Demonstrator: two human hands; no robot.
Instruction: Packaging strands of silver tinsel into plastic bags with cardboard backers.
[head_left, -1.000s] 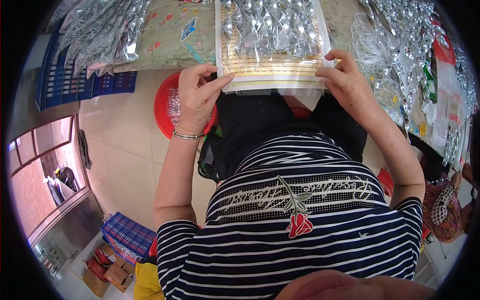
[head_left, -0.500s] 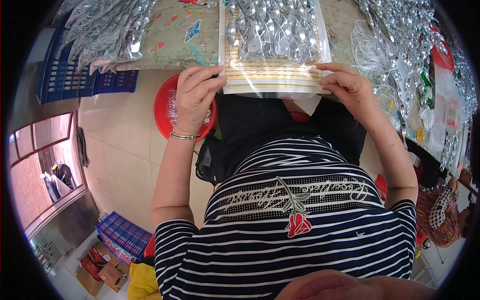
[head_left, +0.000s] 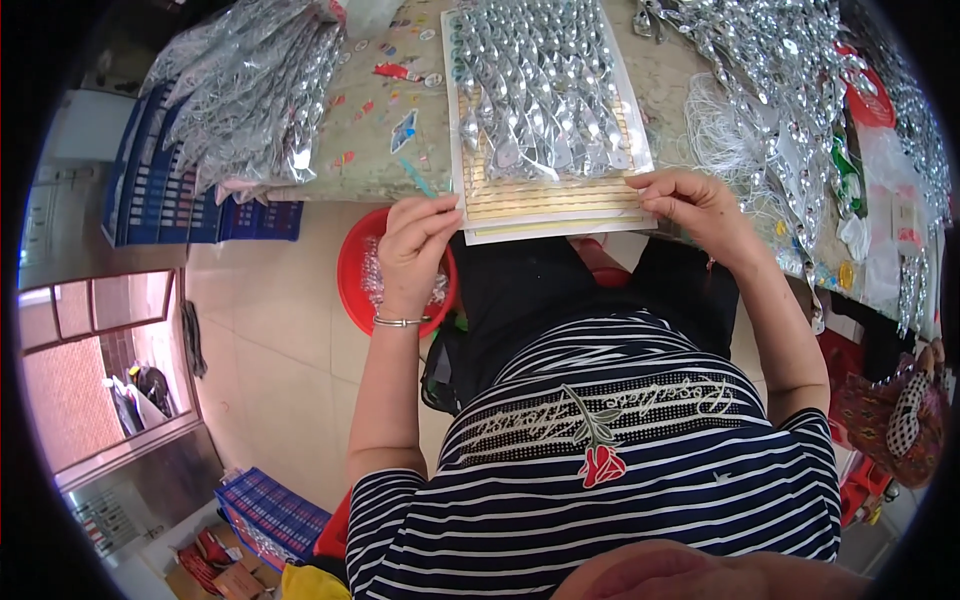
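A white-edged board with yellow ruled lines (head_left: 550, 208) lies at the table's front edge and overhangs it slightly. Rows of silver twisted strands (head_left: 540, 90) lie side by side on it, under clear plastic that looks like a bag (head_left: 550, 178). My left hand (head_left: 415, 245) is closed in a pinch at the left edge, by the board's near corner. At the right edge my right hand (head_left: 700, 210) pinches the clear plastic between thumb and forefinger, just over the board. The exact rim of the plastic between my hands is hard to make out.
Bagged silver strands (head_left: 255, 100) are piled at left above a blue crate (head_left: 165, 200). Loose silver strands (head_left: 770, 60) and white strings (head_left: 720, 130) cover the table's right side. A red basin (head_left: 360, 285) stands on the floor below my left hand. Another person (head_left: 890, 420) is at far right.
The view has shifted, so more of the board and strands shows. Both hands keep their pinch at the two sides. The bright glare across the plastic has gone.
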